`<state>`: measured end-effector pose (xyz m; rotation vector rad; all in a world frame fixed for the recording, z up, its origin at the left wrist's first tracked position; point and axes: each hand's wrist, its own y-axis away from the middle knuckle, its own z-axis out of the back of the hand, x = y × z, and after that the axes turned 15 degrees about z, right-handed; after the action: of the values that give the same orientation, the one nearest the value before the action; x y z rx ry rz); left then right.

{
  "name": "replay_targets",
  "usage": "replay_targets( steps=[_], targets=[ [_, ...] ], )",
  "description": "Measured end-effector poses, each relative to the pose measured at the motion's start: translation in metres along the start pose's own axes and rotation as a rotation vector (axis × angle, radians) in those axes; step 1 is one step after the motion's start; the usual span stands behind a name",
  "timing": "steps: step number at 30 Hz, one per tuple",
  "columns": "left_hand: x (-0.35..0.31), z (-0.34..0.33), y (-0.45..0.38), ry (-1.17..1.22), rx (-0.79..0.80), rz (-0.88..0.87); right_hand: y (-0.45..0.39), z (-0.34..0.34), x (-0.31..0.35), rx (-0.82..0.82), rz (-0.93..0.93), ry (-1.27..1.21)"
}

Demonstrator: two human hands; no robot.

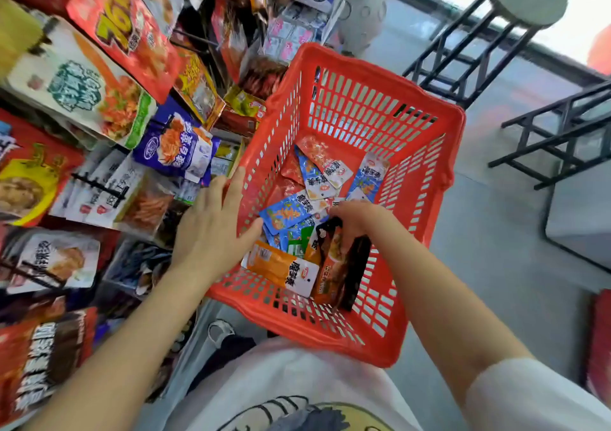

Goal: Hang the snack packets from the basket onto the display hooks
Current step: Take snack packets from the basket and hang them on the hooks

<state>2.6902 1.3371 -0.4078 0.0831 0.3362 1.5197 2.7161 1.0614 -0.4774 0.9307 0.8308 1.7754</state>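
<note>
Reaching into the red plastic basket (360,106), the right hand (355,220) is curling its fingers round the top of a dark brown-and-orange snack packet (334,265) standing against the near wall. The left hand (211,229) is resting on the basket's left rim, fingers straight, thumb inside, holding nothing. The remaining packets, blue ones (287,214) and an orange one (281,267), are lying loose on the basket floor.

Judgement: the pick is going best if the person is pinching near the punched top edge, so the hole is staying free for a display hook (96,186), and steadying the basket while lifting.

Writing: the blue and orange packets are showing Chinese characters, too blurred to read surely. A hanging red bag (122,23) is reading "70%".
</note>
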Motion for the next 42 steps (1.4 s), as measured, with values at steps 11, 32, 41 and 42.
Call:
replay_targets(
  steps=[11,32,41,42],
  targets=[
    [-0.004,0.001,0.001,0.049,0.001,0.030,0.010,-0.001,0.020,-0.056,0.025,-0.133],
    [-0.005,0.002,0.000,0.059,0.017,0.045,0.020,0.001,0.032,-0.484,0.048,-0.858],
    [-0.008,0.008,0.008,0.151,0.062,0.117,0.035,-0.002,0.027,-1.038,-0.070,-1.338],
    [-0.009,0.010,0.008,0.163,0.093,0.139,0.038,-0.004,0.028,-1.084,-0.076,-1.407]
  ],
)
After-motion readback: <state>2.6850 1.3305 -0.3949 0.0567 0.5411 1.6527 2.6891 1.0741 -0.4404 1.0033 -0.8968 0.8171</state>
